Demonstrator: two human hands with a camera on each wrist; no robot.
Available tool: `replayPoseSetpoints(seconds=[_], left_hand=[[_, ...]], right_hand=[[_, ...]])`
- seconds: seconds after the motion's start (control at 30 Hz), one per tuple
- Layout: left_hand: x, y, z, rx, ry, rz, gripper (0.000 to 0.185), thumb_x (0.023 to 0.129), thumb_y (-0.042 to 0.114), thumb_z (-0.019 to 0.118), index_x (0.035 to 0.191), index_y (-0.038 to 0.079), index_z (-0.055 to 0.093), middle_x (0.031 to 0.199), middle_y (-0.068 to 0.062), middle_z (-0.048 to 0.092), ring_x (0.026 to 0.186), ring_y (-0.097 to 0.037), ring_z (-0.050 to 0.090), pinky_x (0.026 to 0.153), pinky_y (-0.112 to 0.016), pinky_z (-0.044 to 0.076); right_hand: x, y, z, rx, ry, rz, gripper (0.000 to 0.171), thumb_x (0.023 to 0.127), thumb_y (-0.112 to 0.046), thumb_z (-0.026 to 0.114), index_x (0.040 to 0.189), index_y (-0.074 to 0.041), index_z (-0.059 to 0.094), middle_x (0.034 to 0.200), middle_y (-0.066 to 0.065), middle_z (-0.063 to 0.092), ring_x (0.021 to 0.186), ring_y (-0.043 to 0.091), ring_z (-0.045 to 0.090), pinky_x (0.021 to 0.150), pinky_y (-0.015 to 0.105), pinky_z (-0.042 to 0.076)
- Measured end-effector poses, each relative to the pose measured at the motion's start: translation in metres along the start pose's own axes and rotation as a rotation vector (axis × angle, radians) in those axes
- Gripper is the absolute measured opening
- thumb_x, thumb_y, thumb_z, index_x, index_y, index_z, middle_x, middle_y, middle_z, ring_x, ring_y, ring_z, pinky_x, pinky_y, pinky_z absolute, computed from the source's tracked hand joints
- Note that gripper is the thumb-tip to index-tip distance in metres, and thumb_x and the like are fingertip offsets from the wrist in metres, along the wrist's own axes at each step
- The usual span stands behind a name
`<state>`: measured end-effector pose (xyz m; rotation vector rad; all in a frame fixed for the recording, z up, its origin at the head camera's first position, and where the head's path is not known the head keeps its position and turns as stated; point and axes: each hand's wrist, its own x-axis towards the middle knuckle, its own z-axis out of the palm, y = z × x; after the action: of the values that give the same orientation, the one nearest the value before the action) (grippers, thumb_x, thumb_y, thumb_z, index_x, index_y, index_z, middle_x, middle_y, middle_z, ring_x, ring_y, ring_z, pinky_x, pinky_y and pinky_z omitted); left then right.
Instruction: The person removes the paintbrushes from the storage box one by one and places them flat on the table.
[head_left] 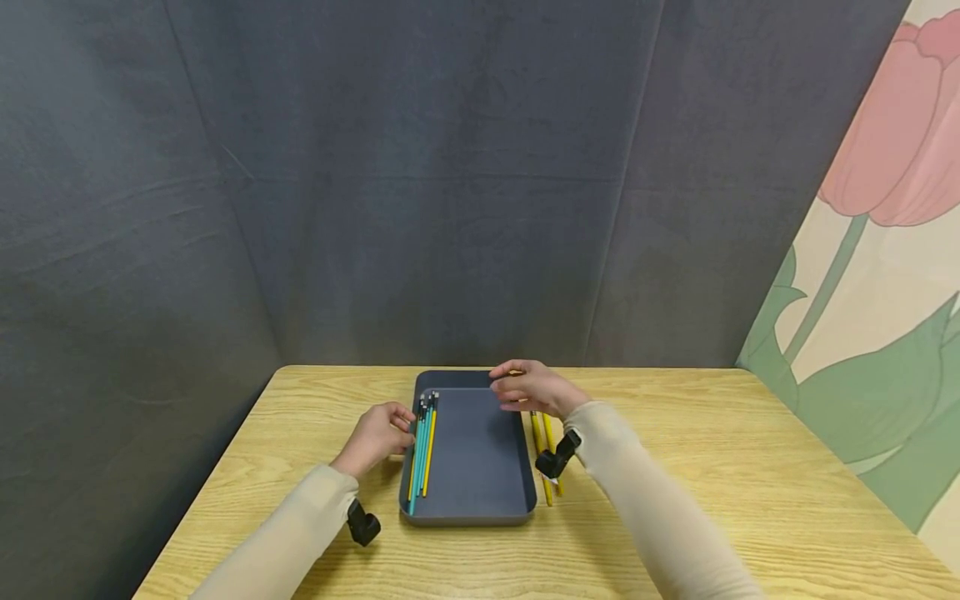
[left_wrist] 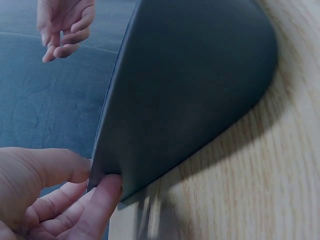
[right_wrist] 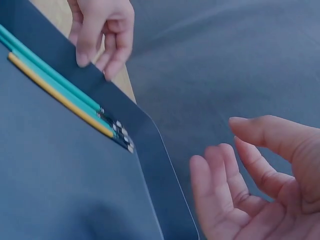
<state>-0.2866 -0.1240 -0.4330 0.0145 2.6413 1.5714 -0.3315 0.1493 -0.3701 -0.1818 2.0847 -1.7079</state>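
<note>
A shallow dark grey tray [head_left: 480,454] sits on the wooden table. Along its left side lie several pencils [head_left: 423,450], teal and yellow, their dark ends pointing away from me. With thumb and fingers my left hand [head_left: 381,435] pinches the tray's left wall; the left wrist view shows the fingertips [left_wrist: 107,192] against the outer face. My right hand [head_left: 536,390] hovers over the tray's far right corner, fingers loosely bent and holding nothing. In the right wrist view, that hand [right_wrist: 260,185] is apart from the tray rim and the pencils [right_wrist: 60,90].
Just right of the tray, yellow pencils [head_left: 546,487] lie on the table [head_left: 675,467], partly hidden by my right wrist and its black camera [head_left: 558,455]. A dark curtain [head_left: 450,183] hangs behind the table. A wall with painted flowers [head_left: 862,333] stands at the right.
</note>
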Motion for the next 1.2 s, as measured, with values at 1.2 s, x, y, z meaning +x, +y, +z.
replayPoseSetpoints(seconds=[1.2], left_hand=[[-0.003,0.003,-0.001,0.008,-0.002,-0.004,0.029,0.075,-0.010,0.069,0.104,-0.003,0.064,0.092,-0.014,0.061,0.072,-0.018,0.061,0.060,-0.030,0.059]], right_hand=[[0.045,0.010,0.094,-0.068,0.061,0.155,0.024,0.090,0.002,0.060,0.113,0.006,0.061,0.088,0.011,0.064,0.069,0.015,0.059,0.080,0.038,0.060]])
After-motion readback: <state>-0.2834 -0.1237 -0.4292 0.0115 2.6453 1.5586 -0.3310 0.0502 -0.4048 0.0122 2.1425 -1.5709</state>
